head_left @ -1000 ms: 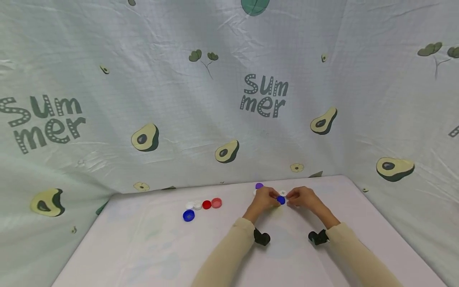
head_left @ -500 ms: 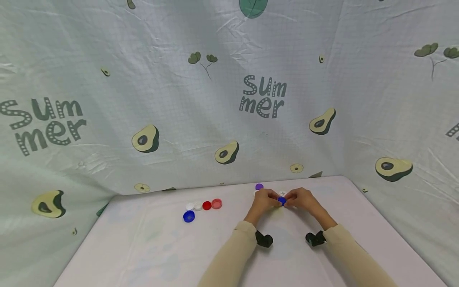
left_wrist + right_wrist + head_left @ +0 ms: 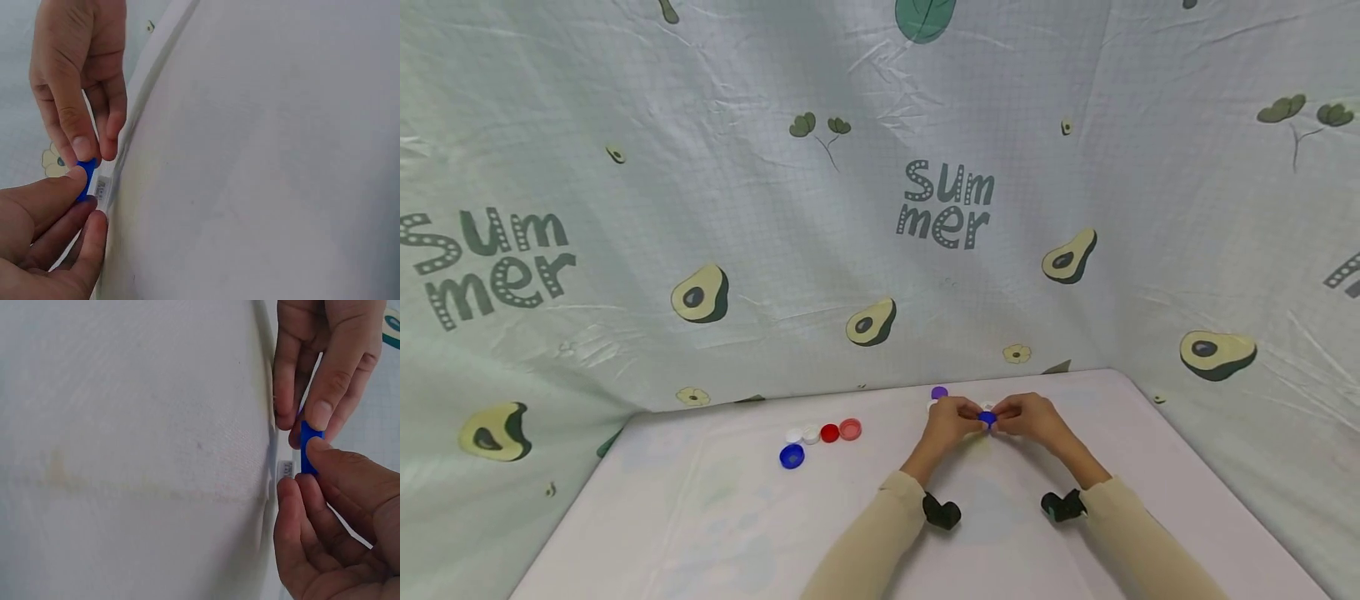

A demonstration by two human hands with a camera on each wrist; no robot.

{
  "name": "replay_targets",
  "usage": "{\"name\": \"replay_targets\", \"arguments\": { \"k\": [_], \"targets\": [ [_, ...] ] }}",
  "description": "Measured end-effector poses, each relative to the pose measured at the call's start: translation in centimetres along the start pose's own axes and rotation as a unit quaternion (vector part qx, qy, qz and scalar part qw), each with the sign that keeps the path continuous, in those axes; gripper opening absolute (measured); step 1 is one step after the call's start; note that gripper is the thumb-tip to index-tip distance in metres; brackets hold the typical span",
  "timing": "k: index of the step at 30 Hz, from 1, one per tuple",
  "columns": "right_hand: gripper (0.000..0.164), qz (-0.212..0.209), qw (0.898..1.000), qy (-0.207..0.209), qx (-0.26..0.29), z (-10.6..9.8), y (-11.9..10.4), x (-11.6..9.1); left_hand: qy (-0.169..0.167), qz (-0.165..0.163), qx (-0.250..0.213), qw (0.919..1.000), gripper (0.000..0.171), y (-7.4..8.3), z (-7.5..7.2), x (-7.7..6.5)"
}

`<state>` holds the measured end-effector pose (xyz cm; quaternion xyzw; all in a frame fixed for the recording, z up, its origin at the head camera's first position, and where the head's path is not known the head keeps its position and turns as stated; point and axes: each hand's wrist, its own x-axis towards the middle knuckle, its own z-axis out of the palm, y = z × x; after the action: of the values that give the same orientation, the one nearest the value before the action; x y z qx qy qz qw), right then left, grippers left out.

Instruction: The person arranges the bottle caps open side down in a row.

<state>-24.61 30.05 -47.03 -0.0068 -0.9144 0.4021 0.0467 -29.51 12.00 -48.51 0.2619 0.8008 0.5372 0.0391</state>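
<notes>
Blue cap: small round blue plastic cap, between both hands, near table's far edge
Left hand: thumb and fingers pinching blue cap
Right hand: thumb and fingers pinching its other side
Just behind: round white plastic cap, partly hidden
Beyond left hand: round purple plastic cap
Left cluster: flat round red plastic cap beside rimmed round pinkish-red plastic cap
Surface: white cloth-covered table
Backdrop: pale avocado-print cloth
</notes>
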Motion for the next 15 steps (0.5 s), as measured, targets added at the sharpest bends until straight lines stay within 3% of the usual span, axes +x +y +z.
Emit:
{"name": "replay_targets", "arguments": {
  "k": [9, 15],
  "targets": [
    [0.027, -0.024, 0.999, 0.028, 0.028, -0.3, 0.3, -1.2, -0.02, 0.015, 0.009, 0.9996, 0.014, 0.4, -0.4, -0.7],
    [0.03, -0.063, 0.996, 0.054, 0.034, -0.3, -0.4, -2.0, -0.014, 0.045, 0.013, 0.9988, 0.018, 1.2, -1.6, -1.5]
  ]
}}
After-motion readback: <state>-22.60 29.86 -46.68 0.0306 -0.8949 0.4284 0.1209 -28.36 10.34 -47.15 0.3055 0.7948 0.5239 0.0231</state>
